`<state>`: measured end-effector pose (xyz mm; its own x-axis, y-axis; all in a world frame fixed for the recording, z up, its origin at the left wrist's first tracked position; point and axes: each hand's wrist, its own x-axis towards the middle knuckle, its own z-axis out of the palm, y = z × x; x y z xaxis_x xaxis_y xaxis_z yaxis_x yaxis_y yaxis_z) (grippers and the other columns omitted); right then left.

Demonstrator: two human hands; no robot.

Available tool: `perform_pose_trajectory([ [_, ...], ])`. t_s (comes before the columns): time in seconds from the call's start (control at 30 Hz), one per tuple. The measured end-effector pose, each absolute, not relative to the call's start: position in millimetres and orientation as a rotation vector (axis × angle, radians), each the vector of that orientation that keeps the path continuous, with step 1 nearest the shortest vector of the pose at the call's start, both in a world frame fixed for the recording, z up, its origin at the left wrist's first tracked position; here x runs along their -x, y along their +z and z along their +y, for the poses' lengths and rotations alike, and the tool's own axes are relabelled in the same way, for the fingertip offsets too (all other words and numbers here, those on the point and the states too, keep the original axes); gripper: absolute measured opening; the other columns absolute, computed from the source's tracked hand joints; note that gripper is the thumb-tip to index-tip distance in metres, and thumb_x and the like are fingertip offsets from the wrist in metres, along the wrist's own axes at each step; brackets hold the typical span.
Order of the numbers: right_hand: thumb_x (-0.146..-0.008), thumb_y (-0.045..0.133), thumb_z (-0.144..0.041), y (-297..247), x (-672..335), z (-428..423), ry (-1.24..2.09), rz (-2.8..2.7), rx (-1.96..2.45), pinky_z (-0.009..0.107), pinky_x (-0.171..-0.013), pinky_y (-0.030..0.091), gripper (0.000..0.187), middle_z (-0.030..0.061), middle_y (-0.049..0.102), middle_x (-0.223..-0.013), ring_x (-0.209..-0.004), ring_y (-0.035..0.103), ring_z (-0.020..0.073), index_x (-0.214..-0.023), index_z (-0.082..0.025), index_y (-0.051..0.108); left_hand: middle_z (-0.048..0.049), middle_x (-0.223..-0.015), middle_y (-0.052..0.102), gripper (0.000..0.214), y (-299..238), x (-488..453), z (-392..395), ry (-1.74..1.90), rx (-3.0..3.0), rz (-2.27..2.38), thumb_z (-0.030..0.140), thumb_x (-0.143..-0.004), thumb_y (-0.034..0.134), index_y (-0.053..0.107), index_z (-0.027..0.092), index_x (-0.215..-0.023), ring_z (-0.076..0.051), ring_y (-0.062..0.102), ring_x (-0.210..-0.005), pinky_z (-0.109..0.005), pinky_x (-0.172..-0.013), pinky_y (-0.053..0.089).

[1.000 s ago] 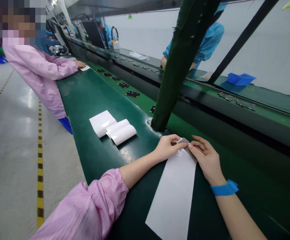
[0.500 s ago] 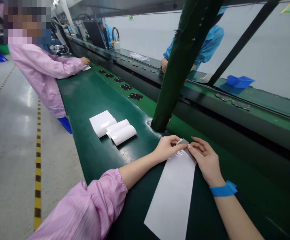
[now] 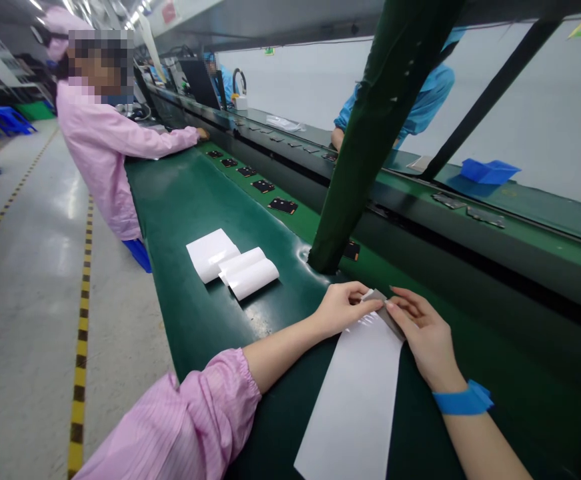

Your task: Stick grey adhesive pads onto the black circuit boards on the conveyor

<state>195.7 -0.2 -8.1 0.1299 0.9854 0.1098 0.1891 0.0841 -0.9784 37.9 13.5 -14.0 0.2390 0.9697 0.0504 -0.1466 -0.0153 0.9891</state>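
Note:
A long white sheet (image 3: 355, 400) lies on the dark green bench (image 3: 190, 200) in front of me. At its far end sits a small grey piece (image 3: 381, 301). My left hand (image 3: 343, 308) pinches that end of the sheet from the left, fingers closed. My right hand (image 3: 423, 333), with a blue wrist strap (image 3: 463, 400), presses its fingertips on the grey piece from the right. Both hands touch the same spot.
Curled white sheets (image 3: 233, 263) lie to the left on the bench. A slanted green post (image 3: 365, 140) rises just beyond my hands. Small dark parts (image 3: 283, 205) ride the conveyor. A person in pink (image 3: 110, 153) leans on the bench; one in blue (image 3: 420, 100) works opposite, near a blue tray (image 3: 487, 170).
My hands have stayed on the sheet's far end. The view has shifted slightly, and the person in pink has reached further along the bench.

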Motion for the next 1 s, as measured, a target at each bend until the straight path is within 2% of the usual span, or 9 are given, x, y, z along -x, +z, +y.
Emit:
perform_pose_trajectory([
  [0.2,-0.056,0.072,-0.067,3,-219,36,1.082,-1.348,1.513,0.035,-0.067,0.053,0.055,0.0093,0.071,-0.089,-0.081,0.066,0.0246,-0.085,-0.021,0.072,-0.0018,-0.067,0.064,0.018,-15,-39,15,1.098,-1.228,0.904,0.03,-0.072,0.068,0.063,0.013,-0.076,-0.014,0.058,-0.064,-0.022,-0.057,0.04],
  [0.3,-0.053,0.073,-0.066,7,-221,73,0.961,-1.458,1.551,0.037,-0.068,0.052,0.053,0.0083,0.072,-0.088,-0.081,0.065,0.0259,-0.08,-0.021,0.073,-0.0011,-0.066,0.064,0.016,-13,-39,15,1.087,-1.22,0.904,0.028,-0.071,0.069,0.063,0.014,-0.075,-0.013,0.058,-0.063,-0.022,-0.057,0.04],
  [0.5,-0.063,0.067,-0.053,7,-206,138,0.698,-1.856,1.503,0.039,-0.078,0.047,0.031,0.0056,0.069,-0.075,-0.079,0.063,0.0249,-0.059,-0.023,0.066,-0.0017,-0.068,0.064,0.013,-6,-38,14,1.078,-1.207,0.907,0.025,-0.072,0.068,0.062,0.013,-0.073,-0.014,0.059,-0.065,-0.022,-0.058,0.042],
  [0.73,-0.07,0.064,-0.043,-9,-213,158,0.664,-1.963,1.573,0.039,-0.085,0.046,0.022,0.0078,0.069,-0.09,-0.091,0.062,0.0253,-0.065,-0.022,0.071,-0.0027,-0.07,0.065,0.013,-7,-38,14,1.078,-1.223,0.907,0.025,-0.073,0.068,0.063,0.013,-0.074,-0.014,0.06,-0.066,-0.022,-0.059,0.043],
  [1.0,-0.071,0.066,-0.043,-19,-230,155,0.634,-1.967,1.628,0.042,-0.093,0.043,0.022,0.0091,0.066,-0.1,-0.102,0.059,0.0279,-0.069,-0.023,0.074,-0.0033,-0.071,0.067,0.014,-4,-36,14,1.075,-1.292,0.918,0.027,-0.074,0.067,0.065,0.014,-0.076,-0.015,0.06,-0.067,-0.022,-0.058,0.043],
])
